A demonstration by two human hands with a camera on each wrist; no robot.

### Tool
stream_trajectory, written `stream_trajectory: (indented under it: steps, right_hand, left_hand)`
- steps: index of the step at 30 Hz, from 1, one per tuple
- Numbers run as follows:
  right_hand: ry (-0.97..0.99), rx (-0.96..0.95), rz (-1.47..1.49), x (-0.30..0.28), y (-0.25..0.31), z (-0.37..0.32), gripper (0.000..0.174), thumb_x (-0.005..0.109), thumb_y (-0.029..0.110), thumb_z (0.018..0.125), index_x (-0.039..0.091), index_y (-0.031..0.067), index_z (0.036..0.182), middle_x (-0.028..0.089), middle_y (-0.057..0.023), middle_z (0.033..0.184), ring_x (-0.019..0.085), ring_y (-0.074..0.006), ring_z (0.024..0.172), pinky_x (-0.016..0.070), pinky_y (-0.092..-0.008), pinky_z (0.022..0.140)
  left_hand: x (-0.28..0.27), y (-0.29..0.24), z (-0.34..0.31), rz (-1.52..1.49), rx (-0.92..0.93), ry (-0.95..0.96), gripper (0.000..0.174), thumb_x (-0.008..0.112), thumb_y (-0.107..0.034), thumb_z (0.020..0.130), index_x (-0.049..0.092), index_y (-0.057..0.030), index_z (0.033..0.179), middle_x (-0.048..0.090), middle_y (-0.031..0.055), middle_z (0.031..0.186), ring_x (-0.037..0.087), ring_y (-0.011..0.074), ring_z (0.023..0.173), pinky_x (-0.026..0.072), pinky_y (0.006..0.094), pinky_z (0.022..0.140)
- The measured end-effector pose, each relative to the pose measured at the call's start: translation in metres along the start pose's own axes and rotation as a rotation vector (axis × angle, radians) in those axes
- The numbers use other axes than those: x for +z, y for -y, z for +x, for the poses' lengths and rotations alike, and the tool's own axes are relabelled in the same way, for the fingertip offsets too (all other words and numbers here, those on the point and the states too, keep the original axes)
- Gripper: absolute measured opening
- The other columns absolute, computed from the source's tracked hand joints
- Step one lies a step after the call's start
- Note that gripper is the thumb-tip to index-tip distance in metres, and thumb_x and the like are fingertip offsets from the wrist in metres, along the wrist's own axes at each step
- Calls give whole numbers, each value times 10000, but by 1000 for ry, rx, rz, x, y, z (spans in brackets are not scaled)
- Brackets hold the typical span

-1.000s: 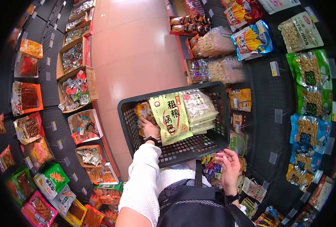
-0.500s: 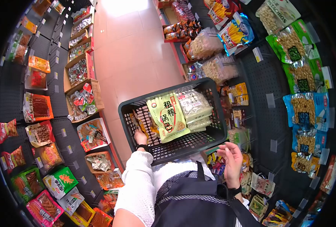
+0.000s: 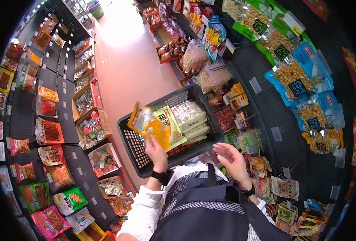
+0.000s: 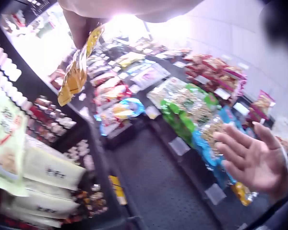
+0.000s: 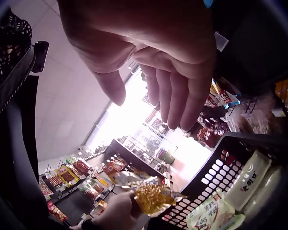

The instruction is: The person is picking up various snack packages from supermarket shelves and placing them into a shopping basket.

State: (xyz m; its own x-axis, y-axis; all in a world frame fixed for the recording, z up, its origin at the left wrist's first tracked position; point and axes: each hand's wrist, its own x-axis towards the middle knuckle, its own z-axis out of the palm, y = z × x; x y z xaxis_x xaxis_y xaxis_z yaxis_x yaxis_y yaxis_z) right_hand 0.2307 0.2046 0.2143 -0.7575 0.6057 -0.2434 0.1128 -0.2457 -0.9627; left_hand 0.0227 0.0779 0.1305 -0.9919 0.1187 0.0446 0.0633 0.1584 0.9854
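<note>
The left hand (image 3: 156, 154) pinches an orange-yellow snack bag (image 3: 149, 125), tilted above the left end of the black basket (image 3: 146, 170). In the basket lie a pale green bag (image 3: 173, 129) and, beside it, several white packs (image 3: 189, 115). In the left wrist view the orange bag (image 4: 76, 76) hangs from the fingers. The right hand (image 3: 232, 160) is held off the basket's right side with its fingers loosely extended, touching nothing; the right wrist view shows that hand (image 5: 149, 62) empty, above the basket (image 5: 216, 175).
Shelves of hanging snack bags line both sides, with blue nut bags (image 3: 294, 80) at the right and a pink sausage bag (image 3: 50, 220) at the left. Open cartons (image 3: 101, 158) stand along the aisle floor (image 3: 133, 68). A dark bag (image 3: 202, 205) hangs against the person's body.
The left hand has lifted the orange-yellow bag up out of the basket. The view has turned, so the basket and right-hand shelves appear further left. The right hand remains empty.
</note>
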Motion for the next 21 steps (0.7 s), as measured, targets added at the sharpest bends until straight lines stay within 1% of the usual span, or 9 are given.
stream_trajectory:
  steps: [2,5,9,10,12,13,16,19,21]
  right_hand:
    - [74,-5,-156,-17,7,-12,601,634,87,797,341,5,1316,432,-148,1319,422,-233,1221,364,-350,991]
    - [-51,-363,-736,-39,16,-29,964,742,160,664,135,-10,1392,182,-239,1425,209,-354,1325,207,-424,1074]
    - [-395,-572,-889,-88,10,-53,855,676,81,690,177,4,1381,133,-319,1401,160,-488,1293,201,-492,1057]
    - [-470,-577,-814,-105,13,-62,810,633,54,699,194,13,1379,164,-301,1403,179,-467,1299,212,-472,1058]
    - [-583,-573,-651,-138,14,-84,733,583,16,716,242,2,1365,241,-282,1385,242,-405,1302,234,-427,1055]
    - [-663,-573,-667,-155,10,-99,733,583,16,716,242,2,1365,241,-282,1385,242,-405,1302,234,-427,1055]
    - [-776,-432,-214,-188,5,-133,424,570,43,841,436,-8,1240,519,-141,1193,509,-164,1076,403,-307,909]
    - [-851,-534,43,-212,3,-153,280,603,73,849,536,-20,1104,604,-43,995,552,-102,902,454,-257,783]
    - [-853,-519,50,-226,9,-166,259,611,80,846,551,-23,1076,611,-35,964,552,-92,867,456,-249,757]
  left_hand:
    - [29,-25,-30,-138,49,167,245,429,-148,944,541,42,1050,607,67,778,530,113,685,448,273,636]
    - [70,-60,-88,-87,88,522,212,448,-115,930,544,42,1035,595,81,797,511,109,712,436,260,655]
    - [116,-124,-176,-136,216,986,166,523,-55,868,550,40,1001,567,84,728,520,99,647,429,252,573]
    - [126,-124,-196,-175,125,1127,248,574,-50,830,538,37,1059,596,100,760,579,125,681,463,259,616]
    - [150,-129,-224,-213,570,1142,370,628,-63,782,520,18,1127,615,144,894,624,233,770,485,284,702]
    - [161,-138,-235,-250,596,1208,370,628,-63,782,520,18,1127,615,144,894,624,233,770,485,284,702]
    - [188,-164,-258,-264,808,1394,494,656,-52,741,482,6,1199,530,193,1142,544,311,1039,429,344,888]
    - [215,-173,-276,-237,1007,1294,635,652,-5,714,390,-8,1292,223,242,1385,260,417,1268,277,465,1017]
    - [234,-185,-284,-206,987,1208,677,592,0,750,280,5,1351,242,237,1385,264,383,1281,260,437,1031]
